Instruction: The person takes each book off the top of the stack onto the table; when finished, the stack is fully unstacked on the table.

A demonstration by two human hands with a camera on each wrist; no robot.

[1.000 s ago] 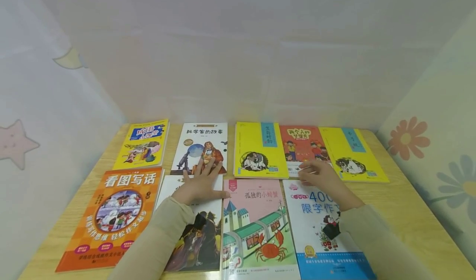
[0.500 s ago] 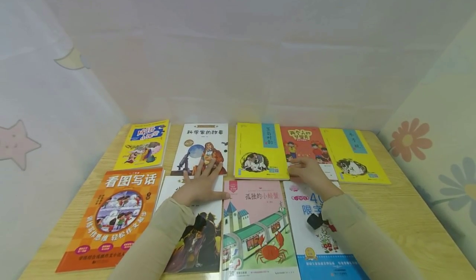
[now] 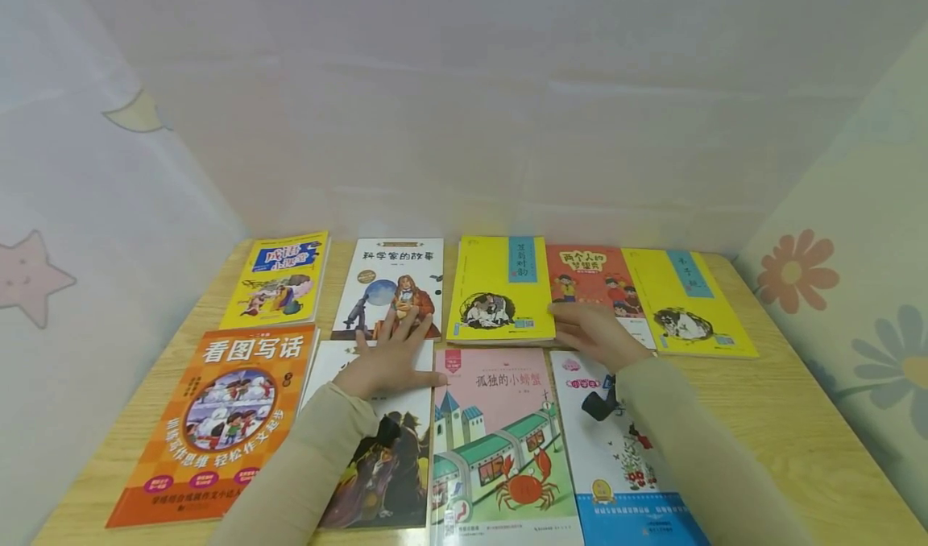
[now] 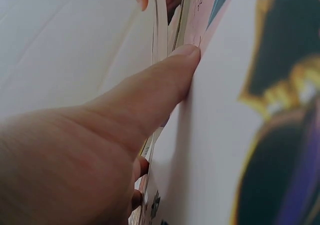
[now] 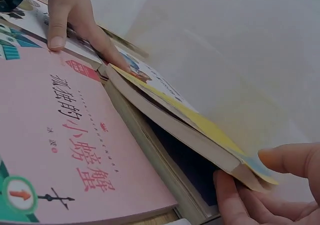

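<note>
Risk assessment, present grip: my right hand pinches the near right corner of the yellow book, thumb above the cover and fingers curled under the page block. That corner is raised off the wooden table; the far edge, as far as I can tell, rests on the surface. The book sits in the back row, between the scientist book and the orange-red book, just behind the pink crab book.

Likely faults, in my judgement:
- The soft cover may peel up alone and crease, since my thumb bears on the cover only.
- A one-corner hold may let the book slip or swing and drag across the orange-red book, just beside it.
- The raised edge may catch the pink crab book.

My left hand lies flat, fingers spread, on the dark-cover book, fingertips reaching the scientist book.

Containers: none visible; all books lie directly on the table.
</note>
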